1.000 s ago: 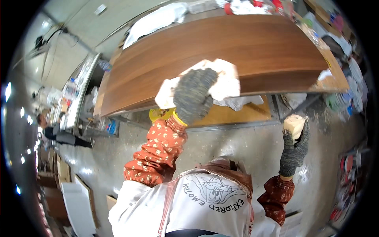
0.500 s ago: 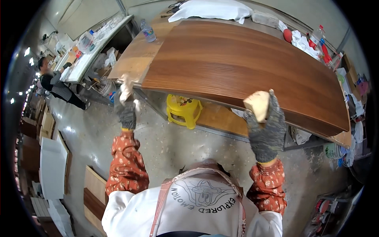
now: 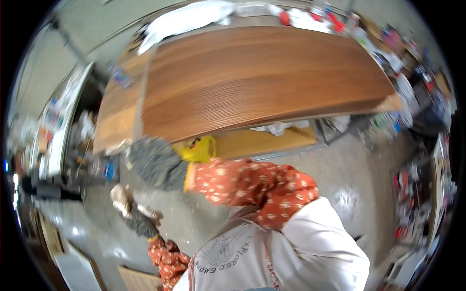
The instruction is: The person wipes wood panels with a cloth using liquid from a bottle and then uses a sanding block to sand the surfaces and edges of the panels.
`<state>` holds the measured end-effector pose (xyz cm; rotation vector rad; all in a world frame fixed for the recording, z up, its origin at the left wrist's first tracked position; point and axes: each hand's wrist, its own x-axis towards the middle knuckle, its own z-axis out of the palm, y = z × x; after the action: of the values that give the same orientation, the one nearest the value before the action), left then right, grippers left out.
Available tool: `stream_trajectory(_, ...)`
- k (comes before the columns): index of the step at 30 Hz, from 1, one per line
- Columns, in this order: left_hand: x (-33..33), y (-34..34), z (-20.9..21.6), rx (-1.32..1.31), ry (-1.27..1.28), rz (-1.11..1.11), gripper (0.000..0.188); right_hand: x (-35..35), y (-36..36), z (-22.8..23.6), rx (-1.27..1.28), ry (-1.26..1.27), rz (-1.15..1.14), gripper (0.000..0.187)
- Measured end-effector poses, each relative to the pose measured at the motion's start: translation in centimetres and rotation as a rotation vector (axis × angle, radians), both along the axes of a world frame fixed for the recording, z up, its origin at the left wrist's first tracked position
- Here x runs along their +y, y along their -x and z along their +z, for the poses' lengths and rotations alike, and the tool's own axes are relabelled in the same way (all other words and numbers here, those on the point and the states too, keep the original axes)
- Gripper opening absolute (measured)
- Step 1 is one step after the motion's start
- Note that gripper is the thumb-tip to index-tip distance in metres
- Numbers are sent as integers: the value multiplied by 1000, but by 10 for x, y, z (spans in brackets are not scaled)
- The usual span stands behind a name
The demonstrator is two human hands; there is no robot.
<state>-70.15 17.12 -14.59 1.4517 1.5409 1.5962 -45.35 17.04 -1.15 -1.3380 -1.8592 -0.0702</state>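
My right hand, in a dark grey knitted glove, reaches across to the left front corner of a brown wood-grain panel. It is blurred and closed, its fingers mostly hidden by its back. A pale sliver beside its fingertips looks like the edge of the cream-coloured block; the rest is covered. Lower and further left, clear of the table, my left hand hangs over the floor in a grey glove with pale finger ends. Its thumb stands apart from the fingers, and I make out nothing held.
A lighter board adjoins the panel's left side, with a plastic bottle on it. Beneath the table stands a yellow stool. White cloth lies at the back. A cluttered bench and a blurred person are at left.
My right hand has swung left from the panel's right front edge to its left corner. My left hand has dropped down and left, away from the table. The view has turned.
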Motion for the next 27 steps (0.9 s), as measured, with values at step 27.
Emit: stream_trajectory(27,-92,-421,131,438,-594,-475,28,-412,-578,4,-142,119,-1268,58)
